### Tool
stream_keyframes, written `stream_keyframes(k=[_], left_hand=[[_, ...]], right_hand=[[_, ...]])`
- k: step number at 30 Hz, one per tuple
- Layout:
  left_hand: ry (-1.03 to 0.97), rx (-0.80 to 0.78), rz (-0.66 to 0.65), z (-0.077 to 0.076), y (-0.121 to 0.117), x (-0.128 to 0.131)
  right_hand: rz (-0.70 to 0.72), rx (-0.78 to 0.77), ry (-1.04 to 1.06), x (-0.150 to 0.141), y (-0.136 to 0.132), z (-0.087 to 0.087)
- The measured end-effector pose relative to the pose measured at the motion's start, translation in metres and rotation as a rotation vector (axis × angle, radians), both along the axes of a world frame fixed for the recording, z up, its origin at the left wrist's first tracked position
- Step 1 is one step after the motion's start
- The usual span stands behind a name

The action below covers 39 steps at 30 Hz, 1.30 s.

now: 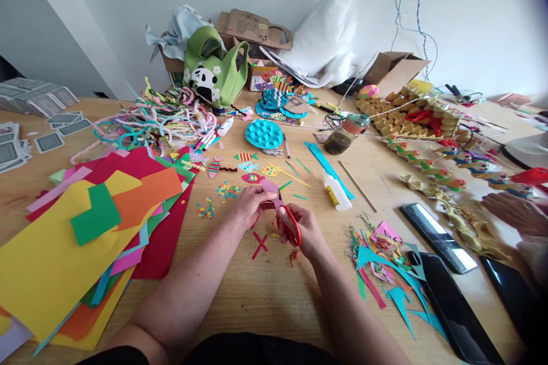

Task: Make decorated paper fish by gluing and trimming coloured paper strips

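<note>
My left hand (253,205) pinches a small piece of pink paper (269,187) above the middle of the table. My right hand (303,231) grips red-handled scissors (293,227), their blades up against the pink paper. Just beyond my hands lie several decorated paper fish, among them a striped fish (246,157) and a red fish (252,178). Left of them are small piles of paper dots (226,190). Crossed red paper strips (259,245) lie on the tabletop below my hands. Thin green and yellow strips are scattered beyond the scissors.
Stacked coloured paper (55,245) covers the left side. A glue bottle (337,191), a glass jar (347,134) and a blue egg-carton disc (264,134) stand beyond. Paper scraps (387,274) and phones (439,236) lie right, near another person's hand (516,214). Pipe cleaners (158,117) lie back left.
</note>
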<state>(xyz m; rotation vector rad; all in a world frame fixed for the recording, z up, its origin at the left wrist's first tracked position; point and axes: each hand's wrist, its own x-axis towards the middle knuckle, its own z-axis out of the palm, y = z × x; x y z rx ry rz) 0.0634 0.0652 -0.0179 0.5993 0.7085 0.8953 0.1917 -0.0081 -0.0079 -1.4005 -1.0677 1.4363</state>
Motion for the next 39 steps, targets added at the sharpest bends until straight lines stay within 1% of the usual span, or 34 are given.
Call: stream_keyframes(k=[20, 28, 35, 39], left_hand=[[0.010, -0.004, 0.008, -0.0029, 0.0010, 0.0006], [0.029, -0.001, 0.000, 0.0021, -0.0001, -0.0014], [0.018, 0.006, -0.020, 0.0018, 0.0015, -0.0026], [0.019, 0.017, -0.028, 0.0014, 0.0021, -0.0031]], right_hand=[[0.005, 0.016, -0.023, 0.0015, -0.0001, -0.0033], [0.007, -0.003, -0.007, 0.0033, 0.0013, -0.0067], [0.013, -0.007, -0.034, 0.0031, 0.0002, -0.0032], [0.013, -0.016, 0.007, 0.0011, -0.0008, 0.0015]])
